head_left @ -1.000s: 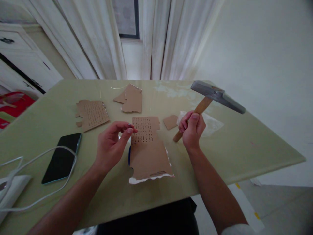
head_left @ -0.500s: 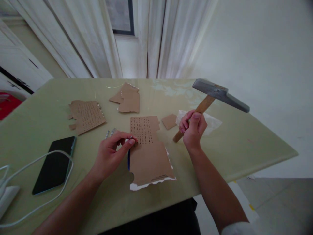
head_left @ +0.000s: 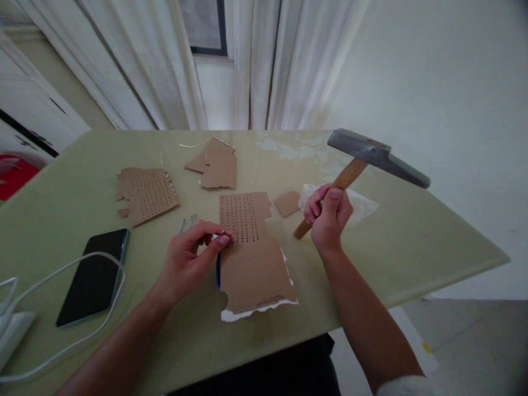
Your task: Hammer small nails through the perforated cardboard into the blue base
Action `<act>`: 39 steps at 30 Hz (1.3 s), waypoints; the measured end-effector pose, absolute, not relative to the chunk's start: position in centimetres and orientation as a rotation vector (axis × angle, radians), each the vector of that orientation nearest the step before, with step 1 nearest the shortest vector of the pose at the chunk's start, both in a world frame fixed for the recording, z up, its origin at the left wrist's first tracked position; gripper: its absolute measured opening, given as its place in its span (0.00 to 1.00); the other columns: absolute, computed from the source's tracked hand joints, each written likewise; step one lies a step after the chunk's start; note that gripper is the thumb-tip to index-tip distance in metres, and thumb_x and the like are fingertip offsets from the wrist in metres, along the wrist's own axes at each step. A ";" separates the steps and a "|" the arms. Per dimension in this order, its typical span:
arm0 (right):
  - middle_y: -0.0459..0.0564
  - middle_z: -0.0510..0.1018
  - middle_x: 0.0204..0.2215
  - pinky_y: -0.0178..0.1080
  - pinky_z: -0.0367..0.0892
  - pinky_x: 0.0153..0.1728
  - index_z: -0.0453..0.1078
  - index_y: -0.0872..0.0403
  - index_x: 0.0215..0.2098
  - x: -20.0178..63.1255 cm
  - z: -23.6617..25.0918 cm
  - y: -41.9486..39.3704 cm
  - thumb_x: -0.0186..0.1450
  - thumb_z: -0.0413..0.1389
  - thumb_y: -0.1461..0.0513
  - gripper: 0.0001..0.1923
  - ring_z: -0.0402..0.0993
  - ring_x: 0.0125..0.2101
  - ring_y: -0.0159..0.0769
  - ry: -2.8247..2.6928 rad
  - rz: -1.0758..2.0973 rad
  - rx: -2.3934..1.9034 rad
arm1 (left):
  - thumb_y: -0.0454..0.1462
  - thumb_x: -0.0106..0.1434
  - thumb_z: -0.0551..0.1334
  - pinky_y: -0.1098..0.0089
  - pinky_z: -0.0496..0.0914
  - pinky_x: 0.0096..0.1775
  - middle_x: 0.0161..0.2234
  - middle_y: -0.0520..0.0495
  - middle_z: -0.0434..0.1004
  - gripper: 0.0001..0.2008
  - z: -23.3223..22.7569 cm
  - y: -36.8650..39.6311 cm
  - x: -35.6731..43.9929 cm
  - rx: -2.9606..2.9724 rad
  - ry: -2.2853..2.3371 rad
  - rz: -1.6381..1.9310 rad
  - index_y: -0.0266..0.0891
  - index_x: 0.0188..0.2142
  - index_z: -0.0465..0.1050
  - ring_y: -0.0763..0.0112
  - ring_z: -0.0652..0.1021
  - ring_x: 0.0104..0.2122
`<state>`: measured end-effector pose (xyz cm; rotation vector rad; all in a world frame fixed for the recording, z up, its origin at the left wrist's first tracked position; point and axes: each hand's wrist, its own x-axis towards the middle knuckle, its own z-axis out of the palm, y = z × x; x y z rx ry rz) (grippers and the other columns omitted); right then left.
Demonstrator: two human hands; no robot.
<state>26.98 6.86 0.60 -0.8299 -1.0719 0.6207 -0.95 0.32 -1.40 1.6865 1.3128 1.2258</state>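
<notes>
My right hand (head_left: 330, 217) is wrapped around the wooden handle of a hammer (head_left: 350, 173). Its grey metal head is raised above the table, to the right of the cardboard. My left hand (head_left: 198, 247) pinches a nail, mostly hidden by thumb and fingertip, at the left edge of a brown cardboard piece (head_left: 256, 275). Rows of small punched holes cover the far half of that cardboard, while its near half is plain with a torn white edge. Something blue shows from under its left side. Several loose nails (head_left: 188, 223) lie just behind my left hand.
At the left are a black phone (head_left: 94, 275), a white cable (head_left: 109, 319) and a white power strip (head_left: 16, 335). Another holed cardboard piece (head_left: 150, 195), torn cardboard scraps (head_left: 220, 168) and a small cardboard piece (head_left: 287, 203) lie farther back. Clear plastic (head_left: 361, 206) is behind my right hand.
The hammer has risen very slightly and shifted a little to the right in view. My left hand keeps its pinch at the same spot on the cardboard.
</notes>
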 end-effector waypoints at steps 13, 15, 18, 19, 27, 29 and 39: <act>0.34 0.57 0.17 0.30 0.50 0.12 0.64 0.48 0.31 27.0 0.6 6.8 0.72 0.61 0.37 0.28 0.52 0.13 0.26 -1.077 0.631 -0.800 | 0.43 0.71 0.70 0.63 0.74 0.37 0.35 0.48 0.86 0.06 -0.9 0.2 -0.8 1.778 1.271 1.258 0.47 0.40 0.86 0.63 0.81 0.34; 0.34 0.57 0.17 0.30 0.50 0.12 0.64 0.48 0.31 27.0 0.6 6.8 0.72 0.60 0.36 0.28 0.52 0.13 0.26 -1.079 0.630 -0.806 | 0.43 0.72 0.69 0.63 0.73 0.37 0.35 0.48 0.86 0.06 -0.9 0.1 -0.9 1.798 1.261 1.262 0.48 0.40 0.86 0.64 0.81 0.34; 0.34 0.57 0.17 0.30 0.50 0.12 0.65 0.49 0.31 27.0 0.6 6.8 0.73 0.61 0.37 0.28 0.52 0.13 0.26 -1.076 0.634 -0.789 | 0.42 0.73 0.69 0.63 0.73 0.37 0.36 0.49 0.86 0.05 -0.9 0.1 -0.9 1.825 1.242 1.264 0.48 0.41 0.86 0.64 0.81 0.35; 0.34 0.57 0.17 0.30 0.50 0.12 0.65 0.49 0.32 27.0 0.5 6.8 0.73 0.61 0.37 0.28 0.52 0.13 0.26 -1.074 0.632 -0.785 | 0.42 0.73 0.69 0.63 0.73 0.38 0.36 0.49 0.86 0.05 -1.0 0.1 -1.0 1.831 1.235 1.262 0.48 0.41 0.86 0.64 0.81 0.35; 0.34 0.56 0.17 0.30 0.50 0.12 0.64 0.48 0.32 27.1 0.5 6.8 0.73 0.60 0.36 0.28 0.52 0.13 0.26 -1.081 0.637 -0.809 | 0.39 0.74 0.68 0.66 0.74 0.37 0.36 0.50 0.86 0.05 -1.2 0.3 -1.0 1.894 1.194 1.275 0.47 0.43 0.85 0.67 0.81 0.35; 0.34 0.56 0.18 0.31 0.51 0.13 0.64 0.48 0.32 27.1 0.5 6.8 0.73 0.59 0.36 0.28 0.52 0.14 0.26 -1.084 0.634 -0.816 | 0.38 0.74 0.68 0.67 0.74 0.37 0.37 0.51 0.86 0.05 -1.1 0.3 -1.0 1.913 1.186 1.274 0.47 0.43 0.85 0.68 0.81 0.35; 0.34 0.56 0.18 0.31 0.51 0.13 0.64 0.48 0.32 27.1 0.4 6.8 0.74 0.59 0.36 0.28 0.52 0.14 0.26 -1.088 0.638 -0.817 | 0.36 0.74 0.68 0.69 0.73 0.36 0.36 0.53 0.85 0.05 -0.8 0.2 -0.9 1.983 1.163 1.301 0.48 0.43 0.85 0.70 0.80 0.34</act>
